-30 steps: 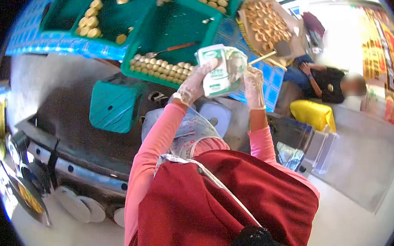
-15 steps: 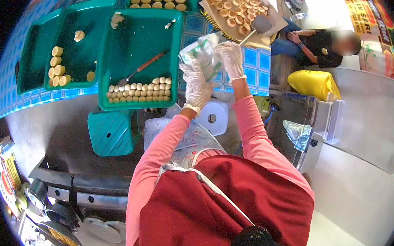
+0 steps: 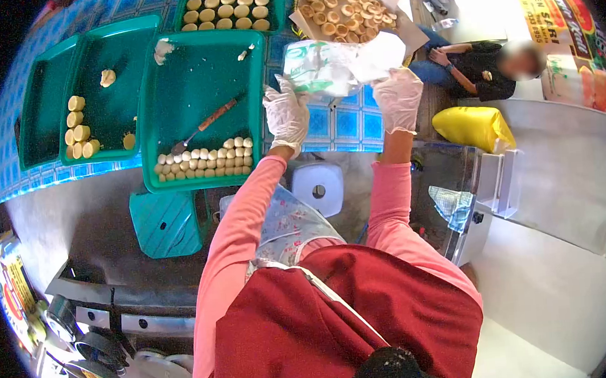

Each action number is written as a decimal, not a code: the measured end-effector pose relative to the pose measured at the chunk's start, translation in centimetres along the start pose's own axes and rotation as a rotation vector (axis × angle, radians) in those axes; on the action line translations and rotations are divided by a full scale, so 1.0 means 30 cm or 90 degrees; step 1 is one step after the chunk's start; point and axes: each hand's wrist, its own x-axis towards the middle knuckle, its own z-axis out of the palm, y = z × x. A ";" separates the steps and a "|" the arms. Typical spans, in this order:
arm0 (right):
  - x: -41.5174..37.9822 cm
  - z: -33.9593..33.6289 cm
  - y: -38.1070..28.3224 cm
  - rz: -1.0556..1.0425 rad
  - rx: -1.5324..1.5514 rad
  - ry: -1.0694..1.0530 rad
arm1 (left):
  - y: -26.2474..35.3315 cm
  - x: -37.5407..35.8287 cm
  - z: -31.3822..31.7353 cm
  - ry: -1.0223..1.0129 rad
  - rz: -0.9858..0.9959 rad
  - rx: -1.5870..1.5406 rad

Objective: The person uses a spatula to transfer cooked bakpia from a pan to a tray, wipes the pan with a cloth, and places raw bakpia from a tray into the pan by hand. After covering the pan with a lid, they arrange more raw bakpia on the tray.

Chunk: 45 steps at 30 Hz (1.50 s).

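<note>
My left hand, in a clear glove, grips the left end of a clear plastic pack with green print. At the right, my gloved right hand pinches white tissue at the pack's opening. Both are held over the blue tablecloth. Left of my left hand stands a green tray with rows of small pale dough balls and a wooden-handled tool. Behind the pack, baked round shells lie on paper.
More green trays with dough pieces stand at the left and back. A person in black sits at the right, near a yellow bag. Below the table are a green stool and a white stool.
My right hand has moved right and slightly down, away from my left hand, and the white tissue now shows between them. The view has shifted slightly.
</note>
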 end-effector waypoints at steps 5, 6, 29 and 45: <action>0.002 0.068 0.096 0.235 0.734 0.133 | 0.016 -0.007 -0.066 -0.053 -0.012 -0.038; 0.009 0.025 0.029 0.227 0.721 0.152 | 0.017 -0.007 -0.096 -0.104 -0.031 -0.048; -0.589 0.102 -1.419 -0.540 0.775 -0.881 | -0.547 -0.733 -0.716 1.015 -0.371 -0.678; -2.016 -0.151 -1.467 -1.283 0.446 -1.150 | -0.501 -2.013 -0.687 1.634 -0.416 -0.578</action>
